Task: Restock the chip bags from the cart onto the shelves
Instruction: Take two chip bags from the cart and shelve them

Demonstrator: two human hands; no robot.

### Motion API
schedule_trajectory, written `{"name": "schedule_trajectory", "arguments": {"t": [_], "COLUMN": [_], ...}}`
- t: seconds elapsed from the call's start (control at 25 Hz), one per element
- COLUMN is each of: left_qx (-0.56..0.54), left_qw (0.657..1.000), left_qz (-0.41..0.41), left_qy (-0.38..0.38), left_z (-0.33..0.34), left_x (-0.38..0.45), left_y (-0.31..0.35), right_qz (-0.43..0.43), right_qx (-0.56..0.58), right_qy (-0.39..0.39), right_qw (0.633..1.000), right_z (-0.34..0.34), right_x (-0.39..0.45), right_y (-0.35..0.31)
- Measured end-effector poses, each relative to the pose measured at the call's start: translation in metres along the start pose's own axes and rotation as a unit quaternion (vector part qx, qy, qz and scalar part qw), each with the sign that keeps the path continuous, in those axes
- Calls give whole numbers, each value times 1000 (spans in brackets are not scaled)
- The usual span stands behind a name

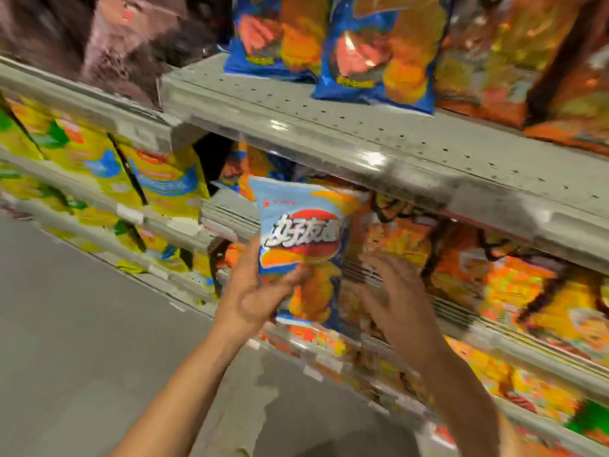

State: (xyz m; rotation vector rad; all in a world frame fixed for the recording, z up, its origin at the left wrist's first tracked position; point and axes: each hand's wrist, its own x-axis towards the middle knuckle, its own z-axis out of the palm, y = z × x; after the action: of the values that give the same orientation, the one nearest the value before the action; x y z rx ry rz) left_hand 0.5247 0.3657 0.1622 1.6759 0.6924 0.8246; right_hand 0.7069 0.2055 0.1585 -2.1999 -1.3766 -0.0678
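My left hand (255,291) grips a light blue chip bag (301,235) by its lower left side and holds it upright in front of the middle shelf. My right hand (392,291) hovers just right of the bag with its fingers spread, in front of the orange bags (514,291) on that shelf; whether it touches the bag is lost in blur. Two blue bags (372,51) of a similar kind stand on the upper grey shelf (329,127). The cart is out of view.
Yellow chip bags (108,166) fill the shelves to the left. Orange and red bags (527,61) stand at the upper right. Dark bags (99,37) sit at the top left. Grey floor (82,324) lies at the lower left. The picture is smeared by motion.
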Motion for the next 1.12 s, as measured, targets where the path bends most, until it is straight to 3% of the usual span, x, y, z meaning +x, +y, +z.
{"name": "schedule_trajectory", "arguments": {"t": [0.2,0.32,0.44,0.6,0.76,0.88,0.96,1.12], "left_qx": [16,9,-10,16,20,27,33,71], "left_qw": [998,996,996,984,981,980,979,979], "left_qz": [55,91,81,76,44,18,7,7], "left_qy": [-5,-8,-43,-159,-186,-196,-200,-193], "left_z": [-36,-24,3,18,20,21,21,20], "left_x": [101,136,143,137,142,148,150,151], "left_y": [-5,-6,-12,-27,-33,-32,-35,-35], "right_qz": [28,7,46,49,91,20,-13,30], "right_qx": [-108,-215,-269,-236,-83,-62,-122,-345], "right_qy": [-33,-23,-47,-42,-9,36,62,-13], "right_qw": [993,976,961,970,992,997,991,938], "right_z": [21,19,14,9,5,8,10,1], "right_x": [44,54,54,51,48,57,71,99], "right_y": [-30,-37,-41,-43,-50,-57,-58,-53]}}
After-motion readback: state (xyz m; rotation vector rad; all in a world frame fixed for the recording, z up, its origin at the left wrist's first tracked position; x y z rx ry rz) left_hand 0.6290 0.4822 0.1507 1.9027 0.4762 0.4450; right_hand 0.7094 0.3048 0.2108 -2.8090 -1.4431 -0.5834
